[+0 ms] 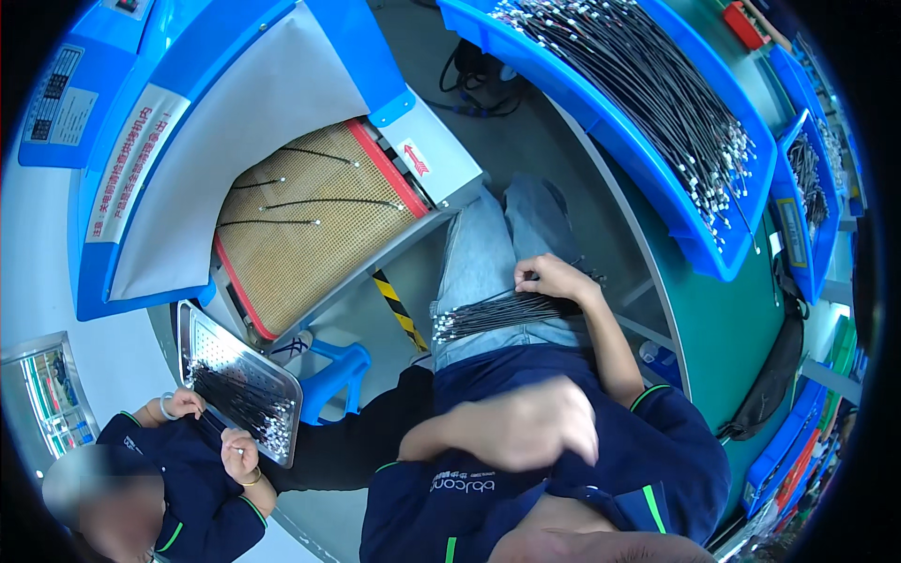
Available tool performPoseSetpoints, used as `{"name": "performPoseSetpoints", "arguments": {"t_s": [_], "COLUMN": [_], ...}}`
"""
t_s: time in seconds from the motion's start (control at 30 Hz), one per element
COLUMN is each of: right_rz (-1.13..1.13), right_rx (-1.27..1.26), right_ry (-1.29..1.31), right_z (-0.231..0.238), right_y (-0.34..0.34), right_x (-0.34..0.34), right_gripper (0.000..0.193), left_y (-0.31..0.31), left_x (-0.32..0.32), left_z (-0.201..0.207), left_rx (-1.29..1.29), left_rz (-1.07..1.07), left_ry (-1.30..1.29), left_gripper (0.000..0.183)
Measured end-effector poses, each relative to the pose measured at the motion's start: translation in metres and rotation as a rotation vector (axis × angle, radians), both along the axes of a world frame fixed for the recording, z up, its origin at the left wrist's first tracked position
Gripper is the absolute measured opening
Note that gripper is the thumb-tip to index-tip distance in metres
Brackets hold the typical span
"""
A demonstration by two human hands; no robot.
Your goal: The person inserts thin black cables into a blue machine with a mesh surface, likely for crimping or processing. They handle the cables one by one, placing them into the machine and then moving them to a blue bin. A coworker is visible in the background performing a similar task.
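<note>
A bundle of thin black cables with small white connector ends (488, 316) lies across my jeans-covered lap. Just above the bundle is my right hand (554, 279), its thumb and forefinger pinched together; what they hold, if anything, is too small to make out. More dark cable ends stick out past its wrist. My left hand (530, 427) is lifted in front of my chest, smeared by motion, so its fingers and anything in them cannot be read.
Ahead on the left, a blue machine (216, 56) has a mesh conveyor belt (310, 235) carrying several cables. A large blue bin (601, 117) of cables stands on the green table (694, 310) at right. At lower left, a co-worker's hands (239, 455) work over a metal tray (291, 385) near a blue stool (343, 375).
</note>
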State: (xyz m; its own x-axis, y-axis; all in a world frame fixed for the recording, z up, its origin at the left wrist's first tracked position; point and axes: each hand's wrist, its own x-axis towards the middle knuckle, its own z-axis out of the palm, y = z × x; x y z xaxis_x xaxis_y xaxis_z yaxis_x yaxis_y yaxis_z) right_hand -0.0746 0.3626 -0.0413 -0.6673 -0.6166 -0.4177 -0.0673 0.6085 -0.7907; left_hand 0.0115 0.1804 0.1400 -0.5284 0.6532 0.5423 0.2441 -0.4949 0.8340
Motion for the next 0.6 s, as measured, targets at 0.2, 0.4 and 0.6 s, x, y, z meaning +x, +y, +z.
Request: {"name": "performPoseSetpoints", "arguments": {"t_s": [0.2,0.4,0.6], "right_rz": [-0.101,-0.15,-0.16], "right_rx": [-0.181,-0.145,-0.172], "right_ry": [0.093,0.07,0.18], "right_z": [0.017,0.039,0.047], "right_y": [0.01,0.013,0.017], "right_x": [0.001,-0.002,-0.004], "right_gripper": [0.012,0.01,0.014], "left_y": [-0.055,-0.086,-0.091], "left_x": [-0.011,0.002,-0.006], "left_z": [-0.108,-0.154,-0.142], "left_rx": [-0.92,-1.147,-1.007], "left_rz": [0.994,0.912,0.887], "left_ry": [-0.099,-0.33,-0.315], "left_gripper": [0.024,0.025,0.018]}}
